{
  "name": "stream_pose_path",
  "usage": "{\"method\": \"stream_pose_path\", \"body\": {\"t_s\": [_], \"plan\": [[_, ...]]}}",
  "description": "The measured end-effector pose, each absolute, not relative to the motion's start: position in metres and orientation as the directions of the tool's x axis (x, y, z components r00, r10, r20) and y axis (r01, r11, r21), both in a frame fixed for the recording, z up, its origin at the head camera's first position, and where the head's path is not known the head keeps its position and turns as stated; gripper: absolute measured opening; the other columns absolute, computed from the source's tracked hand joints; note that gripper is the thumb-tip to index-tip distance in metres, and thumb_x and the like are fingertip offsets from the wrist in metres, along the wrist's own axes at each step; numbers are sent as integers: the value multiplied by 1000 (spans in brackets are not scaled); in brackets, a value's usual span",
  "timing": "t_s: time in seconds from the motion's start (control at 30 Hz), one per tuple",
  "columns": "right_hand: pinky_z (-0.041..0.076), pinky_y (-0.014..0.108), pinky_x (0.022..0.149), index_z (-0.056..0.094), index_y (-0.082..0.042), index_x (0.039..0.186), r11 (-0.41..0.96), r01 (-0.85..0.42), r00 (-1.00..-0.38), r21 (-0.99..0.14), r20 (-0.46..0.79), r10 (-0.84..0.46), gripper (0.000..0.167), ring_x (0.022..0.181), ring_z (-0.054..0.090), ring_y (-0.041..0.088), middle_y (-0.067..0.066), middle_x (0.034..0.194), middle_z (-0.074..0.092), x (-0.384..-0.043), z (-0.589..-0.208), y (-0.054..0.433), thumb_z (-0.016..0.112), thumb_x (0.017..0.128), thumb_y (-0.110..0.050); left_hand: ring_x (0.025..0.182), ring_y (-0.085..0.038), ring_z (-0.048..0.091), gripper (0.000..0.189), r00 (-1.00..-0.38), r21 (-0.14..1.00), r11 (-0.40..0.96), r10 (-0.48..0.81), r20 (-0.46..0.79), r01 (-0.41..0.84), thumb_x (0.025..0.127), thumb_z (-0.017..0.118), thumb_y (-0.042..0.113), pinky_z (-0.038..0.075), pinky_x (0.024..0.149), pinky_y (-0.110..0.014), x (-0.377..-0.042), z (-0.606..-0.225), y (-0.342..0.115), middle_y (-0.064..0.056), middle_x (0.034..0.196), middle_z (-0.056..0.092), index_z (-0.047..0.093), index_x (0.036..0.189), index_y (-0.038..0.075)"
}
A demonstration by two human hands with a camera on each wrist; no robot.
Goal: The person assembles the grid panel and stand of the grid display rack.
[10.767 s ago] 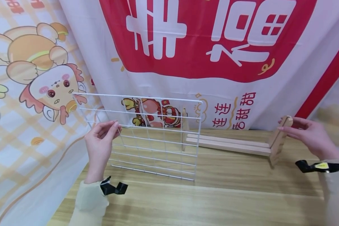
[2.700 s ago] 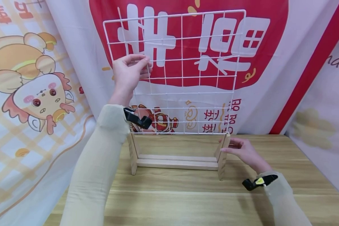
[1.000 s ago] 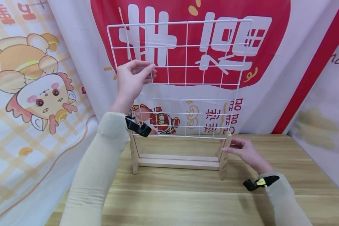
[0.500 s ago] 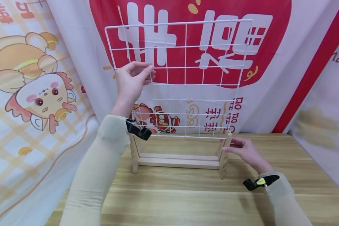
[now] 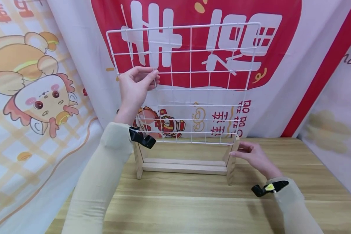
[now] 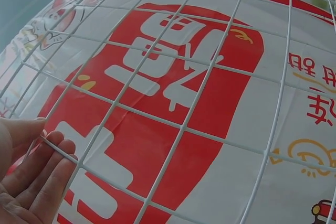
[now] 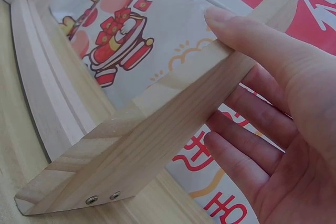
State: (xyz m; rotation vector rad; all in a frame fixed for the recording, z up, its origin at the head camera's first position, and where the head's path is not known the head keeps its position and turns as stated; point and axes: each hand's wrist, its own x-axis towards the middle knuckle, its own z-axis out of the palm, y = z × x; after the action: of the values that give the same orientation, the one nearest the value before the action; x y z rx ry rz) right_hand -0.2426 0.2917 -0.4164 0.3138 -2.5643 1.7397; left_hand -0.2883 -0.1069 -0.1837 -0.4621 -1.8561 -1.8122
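Note:
A white wire grid panel (image 5: 190, 71) stands nearly upright above a low wooden stand (image 5: 184, 168). My left hand (image 5: 136, 86) pinches one of its wires on the left side; in the left wrist view the thumb and fingers meet around that wire (image 6: 60, 153). The panel's lower edge lies level with the tops of the stand's two side posts, its right corner right at the right post (image 5: 232, 162). My right hand (image 5: 255, 157) grips this post, thumb on the near edge and fingers behind. My left sleeve partly covers the left post.
The stand sits on a wood-grain table (image 5: 169, 214). Close behind hangs a red and white cloth (image 5: 175, 81) with large printed characters. A patterned cloth (image 5: 38, 107) borders the left side, and a pale one (image 5: 336, 123) the right.
Since the earliest frame the stand has come from the right to the middle, and the panel has been raised over it. Lately the panel's top left corner has dropped slightly; the right hand holds still.

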Motion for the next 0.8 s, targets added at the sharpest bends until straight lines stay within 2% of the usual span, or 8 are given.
{"method": "stream_pose_path", "body": {"t_s": [0.23,0.5,0.67,0.8], "plan": [[55,26,88,66,-3,133,366,-169,-982,-915,124,-144,53,105,67,18,21,126,67,-242,-417,291,80,91,-31,95,-20,73,34,-818,824,56,-99,567,564,89,79,32,60,85,-29,-286,-189,-109,-5,107,75,76,113,9],[56,28,90,69,-10,132,304,-215,-970,-928,166,-180,46,108,68,20,4,124,71,-245,-420,293,81,91,-27,95,-21,73,32,-811,817,50,-99,576,574,89,79,33,60,86,-29,-286,-193,-109,-5,106,76,77,112,10],[55,26,91,65,-6,135,320,-196,-973,-927,142,-182,52,110,67,20,12,129,68,-246,-419,293,80,92,-30,94,-21,73,31,-808,814,56,-93,581,579,90,79,34,59,86,-30,-287,-195,-110,-5,105,76,77,111,11],[54,26,92,64,-4,136,335,-186,-975,-924,131,-180,51,110,67,20,12,128,68,-246,-419,293,78,93,-29,97,-25,73,30,-812,816,48,-87,578,576,90,79,33,59,87,-30,-287,-197,-111,-5,106,76,77,111,11]]}}
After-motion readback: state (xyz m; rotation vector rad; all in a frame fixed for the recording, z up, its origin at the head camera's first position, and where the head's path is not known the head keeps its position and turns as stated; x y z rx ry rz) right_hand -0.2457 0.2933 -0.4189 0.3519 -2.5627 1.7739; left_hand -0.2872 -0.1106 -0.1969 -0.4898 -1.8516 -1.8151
